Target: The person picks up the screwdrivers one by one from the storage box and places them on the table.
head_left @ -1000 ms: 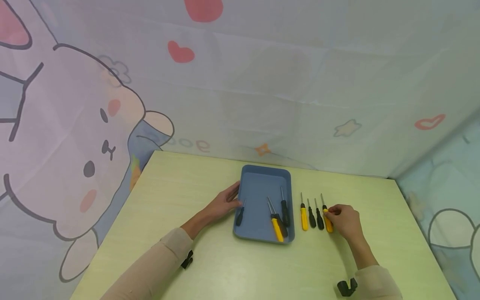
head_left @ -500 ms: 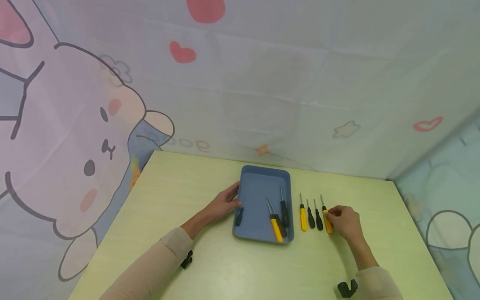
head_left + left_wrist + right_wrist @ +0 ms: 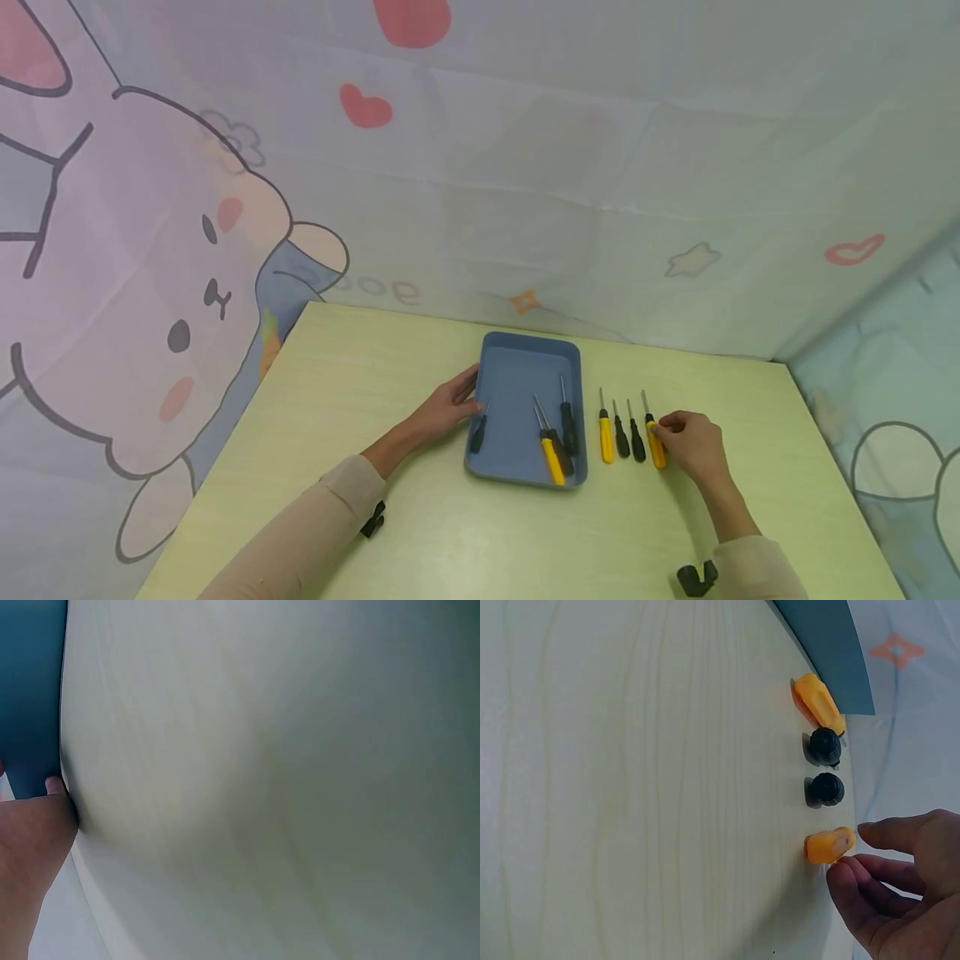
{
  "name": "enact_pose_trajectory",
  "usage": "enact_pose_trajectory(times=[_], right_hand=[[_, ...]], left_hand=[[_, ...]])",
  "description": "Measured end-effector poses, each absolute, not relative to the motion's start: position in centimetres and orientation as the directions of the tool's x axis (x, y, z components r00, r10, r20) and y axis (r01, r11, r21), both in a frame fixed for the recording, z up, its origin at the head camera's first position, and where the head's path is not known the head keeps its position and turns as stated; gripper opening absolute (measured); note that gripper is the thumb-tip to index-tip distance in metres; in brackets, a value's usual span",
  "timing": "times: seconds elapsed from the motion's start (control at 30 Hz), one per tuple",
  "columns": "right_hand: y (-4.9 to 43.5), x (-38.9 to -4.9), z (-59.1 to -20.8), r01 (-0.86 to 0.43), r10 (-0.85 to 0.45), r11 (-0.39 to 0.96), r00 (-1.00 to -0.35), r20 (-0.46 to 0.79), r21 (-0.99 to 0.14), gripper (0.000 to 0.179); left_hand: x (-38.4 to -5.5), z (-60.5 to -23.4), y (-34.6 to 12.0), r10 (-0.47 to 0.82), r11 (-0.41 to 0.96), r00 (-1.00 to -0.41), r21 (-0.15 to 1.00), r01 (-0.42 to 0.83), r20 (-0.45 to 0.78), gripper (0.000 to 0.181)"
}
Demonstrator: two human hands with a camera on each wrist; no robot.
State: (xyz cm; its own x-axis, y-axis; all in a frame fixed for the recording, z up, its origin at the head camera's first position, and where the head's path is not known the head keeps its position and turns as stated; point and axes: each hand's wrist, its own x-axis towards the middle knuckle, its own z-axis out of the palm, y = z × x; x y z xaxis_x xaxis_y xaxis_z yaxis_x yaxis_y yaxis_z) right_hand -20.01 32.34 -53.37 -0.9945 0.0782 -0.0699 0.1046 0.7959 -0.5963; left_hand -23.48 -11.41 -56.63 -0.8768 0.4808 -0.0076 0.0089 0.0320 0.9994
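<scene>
Head view: rightmost yellow screwdriver [image 3: 656,448] lies pinched by right hand [image 3: 694,446].

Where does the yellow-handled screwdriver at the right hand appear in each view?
Head: yellow-handled screwdriver, right of centre, at the right hand.
Left wrist: not visible.
Right wrist: only its yellow handle shows, lower right.
Shared landmark: blue tray, in all three views.

I see room to pass over the tabletop [image 3: 525,537] between the sleeves [image 3: 300,533], but beyond it the blue tray [image 3: 517,375] and four screwdrivers [image 3: 622,442] beside it, reaching to the right hand [image 3: 693,446], bar a low sideways sweep.
</scene>
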Motion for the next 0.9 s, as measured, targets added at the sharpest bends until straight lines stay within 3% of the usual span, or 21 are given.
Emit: enact_pose_trajectory(times=[0.9], right_hand=[[29.8,-20.4,-52.0,0.04,0.082,0.744,-0.996,0.032,-0.667,0.029]], left_hand=[[-23.7,-57.0,-11.4,0.467,0.049,-0.884,0.999,0.018,-0.007,0.081]])
